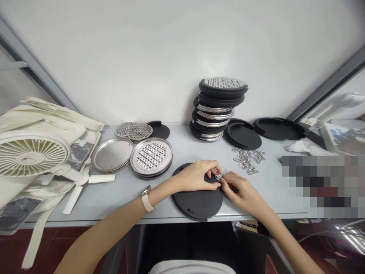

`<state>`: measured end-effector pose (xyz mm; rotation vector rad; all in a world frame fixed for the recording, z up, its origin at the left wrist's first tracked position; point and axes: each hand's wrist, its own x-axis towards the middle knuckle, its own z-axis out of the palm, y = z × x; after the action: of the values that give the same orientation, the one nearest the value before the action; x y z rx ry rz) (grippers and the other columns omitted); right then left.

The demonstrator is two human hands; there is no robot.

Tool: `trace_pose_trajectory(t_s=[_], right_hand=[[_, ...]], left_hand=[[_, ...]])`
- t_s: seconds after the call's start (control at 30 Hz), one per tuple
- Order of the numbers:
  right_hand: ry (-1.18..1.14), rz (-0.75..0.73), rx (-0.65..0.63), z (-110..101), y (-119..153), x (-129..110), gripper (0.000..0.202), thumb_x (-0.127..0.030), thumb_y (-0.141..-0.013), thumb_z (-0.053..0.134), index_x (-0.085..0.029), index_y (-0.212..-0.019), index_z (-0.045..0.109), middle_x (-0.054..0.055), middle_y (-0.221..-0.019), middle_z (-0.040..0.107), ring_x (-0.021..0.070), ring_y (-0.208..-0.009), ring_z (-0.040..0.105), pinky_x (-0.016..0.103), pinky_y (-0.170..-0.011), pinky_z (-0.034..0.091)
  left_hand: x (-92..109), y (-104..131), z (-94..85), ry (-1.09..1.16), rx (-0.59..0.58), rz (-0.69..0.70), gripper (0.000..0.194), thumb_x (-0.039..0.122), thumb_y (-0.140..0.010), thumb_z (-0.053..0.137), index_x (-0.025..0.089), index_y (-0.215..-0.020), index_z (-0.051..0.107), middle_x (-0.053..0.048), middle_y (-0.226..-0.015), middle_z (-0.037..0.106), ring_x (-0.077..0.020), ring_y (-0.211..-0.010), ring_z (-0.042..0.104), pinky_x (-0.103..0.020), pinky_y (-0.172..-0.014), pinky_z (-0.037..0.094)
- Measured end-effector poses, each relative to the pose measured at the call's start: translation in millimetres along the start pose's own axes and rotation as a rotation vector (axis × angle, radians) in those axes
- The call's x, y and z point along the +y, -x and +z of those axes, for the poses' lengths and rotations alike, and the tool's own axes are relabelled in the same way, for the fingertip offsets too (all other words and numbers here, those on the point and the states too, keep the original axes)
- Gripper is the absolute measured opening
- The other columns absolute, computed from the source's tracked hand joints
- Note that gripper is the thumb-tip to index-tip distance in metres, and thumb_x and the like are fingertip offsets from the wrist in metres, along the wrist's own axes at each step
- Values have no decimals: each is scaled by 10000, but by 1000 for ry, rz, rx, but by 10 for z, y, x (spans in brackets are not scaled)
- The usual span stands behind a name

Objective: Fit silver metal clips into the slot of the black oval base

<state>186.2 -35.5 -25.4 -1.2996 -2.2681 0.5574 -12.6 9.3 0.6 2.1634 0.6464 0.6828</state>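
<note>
A round black disc (pixel 196 201) lies flat near the front edge of the table, with a small slot near its lower side. Above its upper right part, my left hand (pixel 199 175) pinches a small shiny metal ring (pixel 218 177) between thumb and fingers. My right hand (pixel 239 189) meets it from the right, its thumb and fingers closed on the same metal piece. The fingers partly hide the piece. Behind my right hand is a loose pile of metal rings and clips (pixel 248 158).
Steel grater discs (pixel 151 156) and plain steel plates (pixel 111 154) are stacked at left. A tall stack of black and steel discs (pixel 218 108) stands by the wall, black trays (pixel 281 128) to its right. A white fan (pixel 31 154) sits far left.
</note>
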Motion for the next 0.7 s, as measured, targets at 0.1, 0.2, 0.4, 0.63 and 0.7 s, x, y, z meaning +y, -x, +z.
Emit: trace_pose_trajectory(t_s=[0.1,0.2,0.4,0.63,0.7], right_hand=[[0,8,2,3,-2,8,322,-262,-947,386,-204,-636,449,14,-610,501,177,-629,506,294,-591,389],[-4,11,9,3,-8,2,333,-269,-947,387,-206,-626,454,16,-604,508,182,-629,509,297,-593,391],[-23,-3,7,0,-4,-3,326,-269,-962,371,-206,-661,479,23,-628,531,188,-661,521,302,-630,399],[-19,-3,0,21,-6,37,330,-281,-967,364,-203,-660,458,15,-619,508,181,-662,502,298,-627,385],[-8,6,-6,20,-3,40,326,-270,-955,377,-207,-641,433,9,-600,486,179,-650,493,292,-605,376]], left_hand=[[6,0,-3,24,-24,-26,230,182,-750,652,182,-953,544,-9,-904,597,-115,-785,559,-227,-734,461],[11,2,-4,13,-20,-12,218,187,-754,647,182,-946,544,-13,-930,605,-112,-776,547,-231,-735,458],[35,3,-3,-47,10,-8,368,232,-727,681,197,-1051,510,-29,-1016,616,-131,-792,541,-263,-761,455],[43,11,-4,-124,-13,-24,385,196,-748,634,211,-1105,490,-6,-925,611,-153,-890,570,-261,-804,444],[32,10,-1,-111,-26,-33,387,187,-751,626,214,-1110,483,1,-912,606,-143,-871,569,-252,-794,445]])
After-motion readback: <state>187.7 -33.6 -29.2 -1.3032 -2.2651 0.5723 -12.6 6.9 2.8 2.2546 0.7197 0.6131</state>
